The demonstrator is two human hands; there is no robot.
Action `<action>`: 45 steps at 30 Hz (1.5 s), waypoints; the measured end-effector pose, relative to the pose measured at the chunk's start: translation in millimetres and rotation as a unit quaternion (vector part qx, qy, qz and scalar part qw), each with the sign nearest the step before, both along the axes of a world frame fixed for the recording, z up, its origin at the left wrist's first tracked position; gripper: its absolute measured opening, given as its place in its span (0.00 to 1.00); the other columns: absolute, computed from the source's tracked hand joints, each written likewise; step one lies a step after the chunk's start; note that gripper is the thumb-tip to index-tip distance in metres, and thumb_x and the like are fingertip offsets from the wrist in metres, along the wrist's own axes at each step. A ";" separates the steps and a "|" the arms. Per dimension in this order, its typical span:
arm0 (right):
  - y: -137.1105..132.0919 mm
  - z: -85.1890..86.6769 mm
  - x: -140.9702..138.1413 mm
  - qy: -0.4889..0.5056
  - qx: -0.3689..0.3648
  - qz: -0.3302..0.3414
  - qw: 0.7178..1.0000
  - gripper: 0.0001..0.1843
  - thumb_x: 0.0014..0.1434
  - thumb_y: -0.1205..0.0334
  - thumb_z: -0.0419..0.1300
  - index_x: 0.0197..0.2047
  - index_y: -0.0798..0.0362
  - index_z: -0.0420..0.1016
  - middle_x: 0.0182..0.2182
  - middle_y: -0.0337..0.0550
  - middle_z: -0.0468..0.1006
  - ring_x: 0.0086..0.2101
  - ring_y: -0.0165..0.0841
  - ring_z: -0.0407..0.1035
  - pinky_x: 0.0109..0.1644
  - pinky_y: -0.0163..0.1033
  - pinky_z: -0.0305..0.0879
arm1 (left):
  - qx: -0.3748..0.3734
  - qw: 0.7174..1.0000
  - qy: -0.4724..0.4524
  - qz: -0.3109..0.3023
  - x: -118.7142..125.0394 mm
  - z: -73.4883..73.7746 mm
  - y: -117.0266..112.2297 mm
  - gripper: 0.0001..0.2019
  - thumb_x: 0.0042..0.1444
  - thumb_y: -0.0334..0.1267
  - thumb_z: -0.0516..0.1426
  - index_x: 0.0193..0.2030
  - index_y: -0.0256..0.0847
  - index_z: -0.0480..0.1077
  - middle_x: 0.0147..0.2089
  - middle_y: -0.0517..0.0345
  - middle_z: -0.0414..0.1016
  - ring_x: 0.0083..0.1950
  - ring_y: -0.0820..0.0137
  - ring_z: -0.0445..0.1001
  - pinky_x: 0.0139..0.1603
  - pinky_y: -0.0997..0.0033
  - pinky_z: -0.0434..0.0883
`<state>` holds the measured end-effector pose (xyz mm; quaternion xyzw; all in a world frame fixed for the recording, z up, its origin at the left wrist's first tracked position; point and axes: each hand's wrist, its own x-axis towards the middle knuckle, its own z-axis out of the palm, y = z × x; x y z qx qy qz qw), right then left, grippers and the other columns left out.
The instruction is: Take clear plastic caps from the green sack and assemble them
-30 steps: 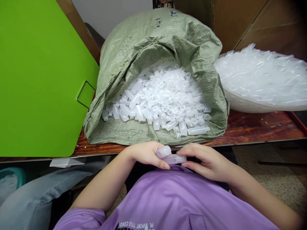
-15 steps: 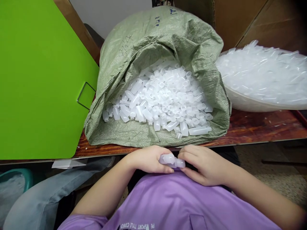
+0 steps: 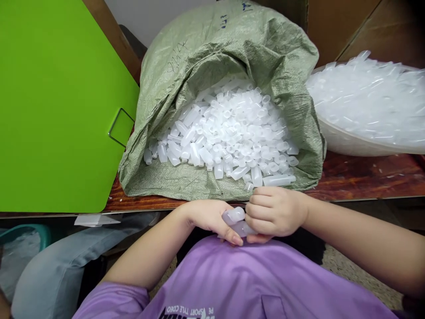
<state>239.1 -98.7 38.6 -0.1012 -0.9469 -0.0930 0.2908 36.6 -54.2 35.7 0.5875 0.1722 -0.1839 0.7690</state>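
My left hand is curled around small translucent plastic caps, held just below the table's front edge. My right hand is closed, its fingers wrapped over another translucent piece pressed against the caps from the right. Both hands meet above my purple shirt. Right behind them lies a green woven sack, its mouth open toward me, filled with several white plastic caps.
A white basin heaped with clear plastic tubes stands at the right on the reddish wooden table. A bright green board leans at the left. Brown cardboard stands behind. A grey-clothed leg shows lower left.
My right hand has risen and closed into a fist around the piece, pushing it in toward the caps in my left hand. The view shifted slightly.
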 end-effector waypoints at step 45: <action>-18.3 -49.5 15.6 0.024 -0.262 -0.520 0.812 0.15 0.61 0.53 0.55 0.42 0.56 0.70 0.34 0.48 0.73 0.37 0.40 0.68 0.40 0.42 0.62 | 0.721 0.659 0.139 0.162 45.6 -20.5 11.3 0.16 0.50 0.28 0.56 0.47 0.34 0.65 0.41 0.46 0.76 0.43 0.54 0.75 0.42 0.58 0.72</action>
